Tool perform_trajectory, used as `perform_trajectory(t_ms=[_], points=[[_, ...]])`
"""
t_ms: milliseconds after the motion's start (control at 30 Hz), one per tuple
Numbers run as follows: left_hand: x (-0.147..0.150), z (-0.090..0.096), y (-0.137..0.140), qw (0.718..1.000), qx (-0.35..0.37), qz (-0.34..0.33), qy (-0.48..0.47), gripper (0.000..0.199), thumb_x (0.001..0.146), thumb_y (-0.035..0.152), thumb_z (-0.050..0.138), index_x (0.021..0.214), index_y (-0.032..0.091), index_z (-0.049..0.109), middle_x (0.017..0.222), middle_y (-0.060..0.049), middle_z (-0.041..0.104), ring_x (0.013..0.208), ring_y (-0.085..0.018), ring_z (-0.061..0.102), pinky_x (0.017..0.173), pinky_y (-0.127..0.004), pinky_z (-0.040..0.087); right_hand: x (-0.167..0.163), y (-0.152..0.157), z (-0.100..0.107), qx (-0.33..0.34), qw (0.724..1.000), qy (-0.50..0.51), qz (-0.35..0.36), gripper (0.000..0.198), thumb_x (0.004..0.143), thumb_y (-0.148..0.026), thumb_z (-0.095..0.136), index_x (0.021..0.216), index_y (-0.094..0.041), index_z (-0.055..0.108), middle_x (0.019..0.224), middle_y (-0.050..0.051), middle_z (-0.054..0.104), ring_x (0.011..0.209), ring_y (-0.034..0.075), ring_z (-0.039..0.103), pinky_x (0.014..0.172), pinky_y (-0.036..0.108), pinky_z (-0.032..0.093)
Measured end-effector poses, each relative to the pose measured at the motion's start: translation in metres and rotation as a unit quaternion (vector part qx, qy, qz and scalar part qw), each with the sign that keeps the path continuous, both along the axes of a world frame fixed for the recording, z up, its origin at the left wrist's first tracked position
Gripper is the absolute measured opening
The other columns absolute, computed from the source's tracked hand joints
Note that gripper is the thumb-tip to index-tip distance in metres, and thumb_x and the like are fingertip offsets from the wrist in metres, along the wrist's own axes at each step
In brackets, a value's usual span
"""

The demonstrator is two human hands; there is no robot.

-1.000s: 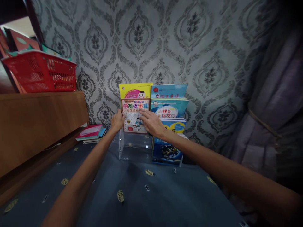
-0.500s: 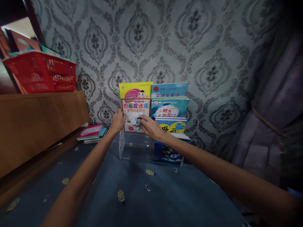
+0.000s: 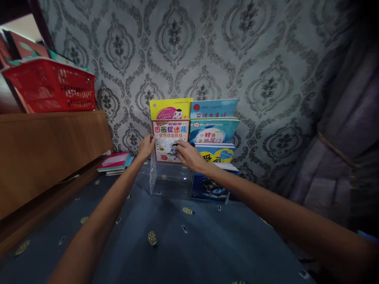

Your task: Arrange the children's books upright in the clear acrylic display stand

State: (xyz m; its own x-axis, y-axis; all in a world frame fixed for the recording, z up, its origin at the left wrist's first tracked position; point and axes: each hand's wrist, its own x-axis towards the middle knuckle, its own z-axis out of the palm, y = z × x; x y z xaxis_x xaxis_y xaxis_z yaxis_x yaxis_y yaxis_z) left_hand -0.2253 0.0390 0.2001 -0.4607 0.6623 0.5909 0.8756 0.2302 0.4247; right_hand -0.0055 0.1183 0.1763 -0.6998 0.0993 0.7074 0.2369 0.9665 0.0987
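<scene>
A picture book [image 3: 168, 132] with a brown-bordered cover stands upright in a clear acrylic display stand [image 3: 170, 184]. My left hand [image 3: 146, 146] is closed at the book's left edge, close to the stand's side panel. Against the front of the cover rest the fingertips of my right hand [image 3: 189, 156], drawn together. Whether they pinch anything is hidden. A yellow book [image 3: 170, 107] rises behind the picture book. In the right column stand a light blue book [image 3: 214, 107], a teal book [image 3: 227, 130], a yellow-and-blue book [image 3: 217, 152] and a dark blue book [image 3: 210, 187].
A red plastic basket [image 3: 50, 86] sits on a wooden ledge [image 3: 53, 154] at the left. Several books and a pink-topped one [image 3: 115, 161] lie stacked beside it on the dark blue patterned cloth [image 3: 166, 221]. Patterned wallpaper [image 3: 174, 51] is behind, a tied curtain [image 3: 319, 169] at the right.
The view has shifted slightly, so the stand and books appear a little higher. Both hands keep about the same places on and beside the picture book.
</scene>
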Motion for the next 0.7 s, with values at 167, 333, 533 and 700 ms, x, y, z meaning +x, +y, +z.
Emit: perform_trajectory(t_ms=[167, 333, 533, 700], points=[[-0.006, -0.001, 0.007, 1.000, -0.002, -0.015, -0.028, 0.032, 0.101, 0.034, 0.040, 0.104, 0.018, 0.068, 0.110, -0.010, 0.075, 0.105, -0.025, 0.067, 0.090, -0.033, 0.049, -0.001, 0.006, -0.002, 0.007, 1.000, 0.022, 0.017, 0.021, 0.089, -0.010, 0.052, 0.099, -0.019, 0.068, 0.126, 0.014, 0.064, 0.122, 0.028, 0.059, 0.102, 0.047, 0.053], [-0.011, -0.003, 0.017, 0.997, -0.008, -0.038, -0.061, 0.034, 0.102, 0.032, 0.035, 0.106, 0.018, 0.065, 0.091, -0.007, 0.076, 0.088, -0.021, 0.070, 0.080, -0.030, 0.052, -0.002, 0.011, 0.001, -0.002, 0.999, 0.034, 0.018, 0.023, 0.089, -0.011, 0.050, 0.101, -0.018, 0.069, 0.126, 0.016, 0.065, 0.121, 0.029, 0.059, 0.103, 0.049, 0.052], [-0.013, -0.004, 0.022, 0.996, -0.007, -0.052, -0.078, 0.033, 0.103, 0.031, 0.033, 0.111, 0.019, 0.062, 0.093, -0.005, 0.075, 0.075, -0.018, 0.070, 0.074, -0.028, 0.052, 0.001, 0.012, 0.013, -0.020, 0.998, 0.061, 0.028, 0.025, 0.087, -0.010, 0.051, 0.101, -0.020, 0.069, 0.123, 0.013, 0.068, 0.119, 0.030, 0.061, 0.102, 0.051, 0.051], [-0.010, -0.005, 0.018, 0.997, 0.001, -0.045, -0.070, 0.030, 0.102, 0.032, 0.036, 0.110, 0.022, 0.064, 0.099, -0.005, 0.075, 0.092, -0.020, 0.070, 0.082, -0.028, 0.050, 0.003, 0.009, 0.010, -0.041, 0.997, 0.058, 0.021, 0.025, 0.087, -0.011, 0.051, 0.103, -0.018, 0.070, 0.125, 0.014, 0.068, 0.119, 0.030, 0.062, 0.101, 0.047, 0.052]])
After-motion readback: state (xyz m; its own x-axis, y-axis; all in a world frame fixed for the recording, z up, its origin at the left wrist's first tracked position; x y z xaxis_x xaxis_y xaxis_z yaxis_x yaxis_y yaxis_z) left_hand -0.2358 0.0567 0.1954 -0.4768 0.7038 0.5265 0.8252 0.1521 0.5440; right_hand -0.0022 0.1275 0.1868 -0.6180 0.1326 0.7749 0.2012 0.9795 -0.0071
